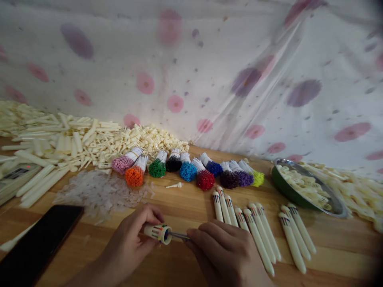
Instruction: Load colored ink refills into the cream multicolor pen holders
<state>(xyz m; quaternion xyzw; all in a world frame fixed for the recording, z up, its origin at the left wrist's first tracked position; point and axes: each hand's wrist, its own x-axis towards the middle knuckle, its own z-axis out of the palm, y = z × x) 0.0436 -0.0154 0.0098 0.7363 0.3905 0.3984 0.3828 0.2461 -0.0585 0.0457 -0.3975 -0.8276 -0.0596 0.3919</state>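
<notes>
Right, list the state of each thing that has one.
Left hand: gripping the tube
Right hand: pinching the rod
Tube: open at one end
Rod: at the tube's mouth
Refills: bundled by colour
Pens: lying in groups
Phone: screen dark
Bowl: holding cream parts
Clear pieces: heaped loose
Curtain: hanging, creased

Mid-left of the frame: loose parts piled on the table, behind the phone. Center: refill bundles in a row, behind the pen barrel in the left hand. Lower right: pens, before and left of the bowl containing small parts.
</notes>
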